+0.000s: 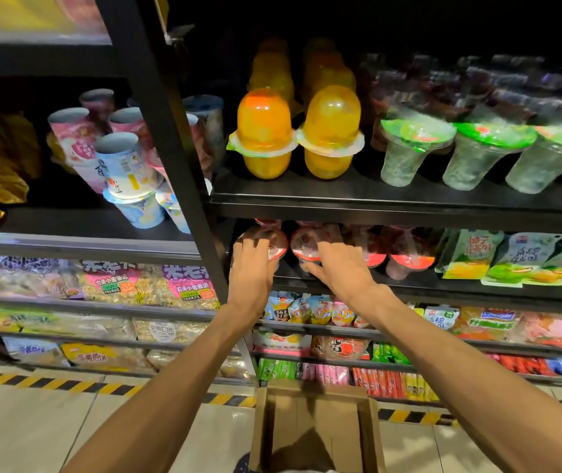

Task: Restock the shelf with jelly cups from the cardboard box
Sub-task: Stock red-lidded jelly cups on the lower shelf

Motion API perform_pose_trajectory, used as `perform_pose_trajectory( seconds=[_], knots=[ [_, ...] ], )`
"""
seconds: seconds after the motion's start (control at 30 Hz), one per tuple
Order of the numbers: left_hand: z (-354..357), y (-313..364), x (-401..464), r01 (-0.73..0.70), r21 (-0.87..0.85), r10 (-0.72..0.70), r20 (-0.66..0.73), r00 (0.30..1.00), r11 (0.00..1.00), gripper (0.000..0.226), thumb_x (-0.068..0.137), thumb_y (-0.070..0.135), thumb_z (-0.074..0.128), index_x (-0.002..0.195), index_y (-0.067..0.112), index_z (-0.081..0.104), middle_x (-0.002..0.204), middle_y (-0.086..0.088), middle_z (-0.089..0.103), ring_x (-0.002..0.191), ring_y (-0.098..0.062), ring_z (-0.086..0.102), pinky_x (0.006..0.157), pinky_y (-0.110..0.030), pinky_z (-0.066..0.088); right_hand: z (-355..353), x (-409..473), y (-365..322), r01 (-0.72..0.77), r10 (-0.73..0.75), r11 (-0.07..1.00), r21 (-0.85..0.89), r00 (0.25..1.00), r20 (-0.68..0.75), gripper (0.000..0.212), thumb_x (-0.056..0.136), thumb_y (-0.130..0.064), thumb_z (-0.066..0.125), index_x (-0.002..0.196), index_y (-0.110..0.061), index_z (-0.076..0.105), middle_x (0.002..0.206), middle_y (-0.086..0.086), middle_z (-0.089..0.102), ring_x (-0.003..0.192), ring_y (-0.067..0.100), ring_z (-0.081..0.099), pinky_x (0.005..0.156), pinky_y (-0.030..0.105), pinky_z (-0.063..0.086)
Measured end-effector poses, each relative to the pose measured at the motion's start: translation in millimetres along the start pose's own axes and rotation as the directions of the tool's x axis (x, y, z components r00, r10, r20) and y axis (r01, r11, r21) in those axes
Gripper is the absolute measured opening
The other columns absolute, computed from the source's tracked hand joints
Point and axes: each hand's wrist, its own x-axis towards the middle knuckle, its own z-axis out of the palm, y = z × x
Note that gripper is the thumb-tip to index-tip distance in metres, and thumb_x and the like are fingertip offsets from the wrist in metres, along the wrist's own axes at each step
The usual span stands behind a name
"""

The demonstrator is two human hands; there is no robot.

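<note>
Two red-lidded jelly cups lie on their sides at the left end of the black middle shelf [443,287]. My left hand [251,273] wraps over the left jelly cup [274,245], its fingers laid across the cup's top. My right hand [342,268] holds the second jelly cup [301,247], fingers above and thumb stretched beneath it. More red jelly cups [409,257] lie in a row to the right of my hands. The cardboard box [260,425] stands open on the floor below my arms, and its visible inside shows only bare cardboard.
Orange dome cups [264,131] and green-lidded clear cups [412,148] fill the shelf above. Green snack pouches [471,254] sit right of the red cups. A black upright post [184,172] runs just left of my left hand. Lower shelves hold packed snacks.
</note>
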Motion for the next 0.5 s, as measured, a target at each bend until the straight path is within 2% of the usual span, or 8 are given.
perform_pose_trajectory(
  seconds=[0.23, 0.33, 0.43, 0.5],
  knots=[
    [-0.5, 1.1, 5.0, 0.015, -0.06, -0.014, 0.02, 1.0, 0.998, 0.023, 0.102, 0.015, 0.059, 0.123, 0.006, 0.056, 0.132, -0.017, 0.051, 0.122, -0.032, 0.044, 0.095, -0.044, 0.047, -1.8, -1.7, 0.5, -0.001, 0.001, 0.999, 0.036, 1.0, 0.014, 0.037, 0.104, -0.051, 0.054, 0.111, -0.014, 0.058, 0.107, 0.007, 0.071, 0.101, 0.032, 0.066, 0.077, 0.039, 0.032],
    [0.5, -0.7, 6.4, 0.023, -0.032, -0.022, 0.032, 0.999, 0.999, 0.023, 0.102, 0.02, 0.059, 0.122, 0.008, 0.054, 0.134, -0.015, 0.05, 0.125, -0.031, 0.043, 0.096, -0.042, 0.048, -3.1, -3.2, 0.8, 0.003, -0.003, 1.0, 0.03, 1.0, 0.025, 0.044, 0.102, -0.055, 0.055, 0.118, -0.014, 0.057, 0.109, 0.007, 0.07, 0.104, 0.031, 0.066, 0.08, 0.042, 0.037],
    [2.1, -4.4, 3.3, -0.051, -0.043, 0.052, 0.007, 0.999, 0.998, 0.032, 0.097, 0.023, 0.069, 0.123, 0.009, 0.056, 0.137, -0.016, 0.051, 0.138, -0.036, 0.041, 0.105, -0.048, 0.048, -7.3, -6.3, 0.1, 0.022, -0.022, 1.0, 0.0, 1.0, 0.017, 0.053, 0.101, -0.061, 0.051, 0.126, -0.014, 0.055, 0.11, 0.007, 0.069, 0.105, 0.03, 0.065, 0.084, 0.041, 0.04],
    [1.8, -6.1, 0.1, -0.11, -0.044, 0.108, -0.04, 0.993, 0.993, 0.036, 0.091, 0.023, 0.076, 0.117, 0.009, 0.057, 0.125, -0.016, 0.056, 0.129, -0.04, 0.048, 0.104, -0.052, 0.048, -11.4, -10.1, 0.7, 0.027, -0.027, 0.999, -0.023, 1.0, -0.004, 0.058, 0.101, -0.063, 0.049, 0.13, -0.014, 0.053, 0.112, 0.007, 0.068, 0.106, 0.03, 0.064, 0.087, 0.041, 0.041]
  ],
)
